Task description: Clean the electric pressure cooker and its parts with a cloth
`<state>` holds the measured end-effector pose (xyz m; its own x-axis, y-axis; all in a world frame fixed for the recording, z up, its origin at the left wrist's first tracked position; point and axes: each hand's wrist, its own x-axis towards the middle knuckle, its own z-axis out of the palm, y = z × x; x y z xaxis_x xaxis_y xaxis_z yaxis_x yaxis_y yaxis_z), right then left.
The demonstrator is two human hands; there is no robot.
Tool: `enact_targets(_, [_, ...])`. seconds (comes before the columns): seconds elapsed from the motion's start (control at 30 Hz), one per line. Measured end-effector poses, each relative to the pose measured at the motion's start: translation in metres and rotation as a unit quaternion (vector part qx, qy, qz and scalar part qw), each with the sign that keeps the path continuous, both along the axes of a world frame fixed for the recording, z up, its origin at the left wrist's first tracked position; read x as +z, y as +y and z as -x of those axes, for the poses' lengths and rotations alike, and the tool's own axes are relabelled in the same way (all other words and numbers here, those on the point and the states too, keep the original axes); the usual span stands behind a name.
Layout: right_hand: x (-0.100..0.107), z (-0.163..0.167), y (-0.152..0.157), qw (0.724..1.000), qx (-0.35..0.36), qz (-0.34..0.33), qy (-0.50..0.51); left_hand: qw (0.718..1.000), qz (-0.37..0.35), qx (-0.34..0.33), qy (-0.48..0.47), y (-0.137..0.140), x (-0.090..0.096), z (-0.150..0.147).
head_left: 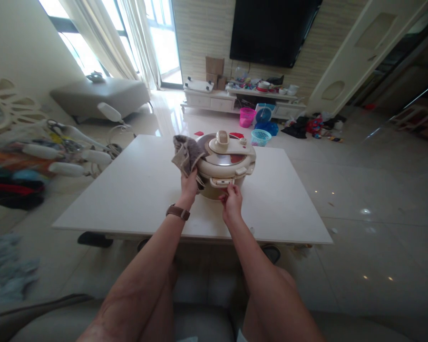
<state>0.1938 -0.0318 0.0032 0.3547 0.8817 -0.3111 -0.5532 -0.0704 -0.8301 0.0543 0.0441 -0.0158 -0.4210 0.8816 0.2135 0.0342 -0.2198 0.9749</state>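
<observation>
A cream pressure cooker (pixel 224 168) with a shiny metal lid top stands upright on the white table (pixel 146 190). My left hand (pixel 189 184), with a brown watch strap at the wrist, is closed on a grey-brown cloth (pixel 186 154). The cloth bunches up against the left side of the cooker's lid. At the cooker's front, my right hand (pixel 232 202) has its fingers curled at the small front handle (pixel 221 182), thumb and fingertips touching it. Part of the cooker's left side is hidden behind my left hand and the cloth.
Beyond the table, a pink basket (pixel 247 117) and a light blue basket (pixel 260 137) stand on the floor before a white TV cabinet (pixel 214 102) with clutter on it. White lamp shades (pixel 67 169) jut in near the table's left side. A grey bench (pixel 103 97) stands by the window.
</observation>
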Motion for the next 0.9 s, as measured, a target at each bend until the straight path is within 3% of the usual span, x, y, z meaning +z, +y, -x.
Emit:
enact_targets(0.07, [0.001,0.001,0.0,1.0,-0.002,0.002,0.002,0.99,0.07,0.033,-0.118,-0.005,-0.002,-0.007])
enact_targets(0.2, [0.001,0.004,0.0,1.0,-0.017,-0.003,0.005,0.977,0.098,0.096,-0.165,-0.043,-0.014,-0.052])
enact_targets(0.33, [0.004,0.003,0.0,1.0,-0.017,-0.004,0.021,0.98,0.114,0.031,-0.161,-0.084,-0.023,-0.098])
enact_targets(0.43, [0.006,-0.002,-0.001,1.0,0.001,-0.002,0.023,0.972,0.127,0.016,-0.197,-0.096,-0.017,-0.109])
enact_targets(0.67, [0.007,-0.007,-0.002,1.0,0.015,0.005,0.003,0.922,0.179,0.073,-0.336,-0.065,0.01,-0.073])
enact_targets(0.9, [0.01,-0.005,-0.003,1.0,0.006,0.013,0.003,0.879,0.236,0.056,-0.41,-0.021,0.009,-0.029])
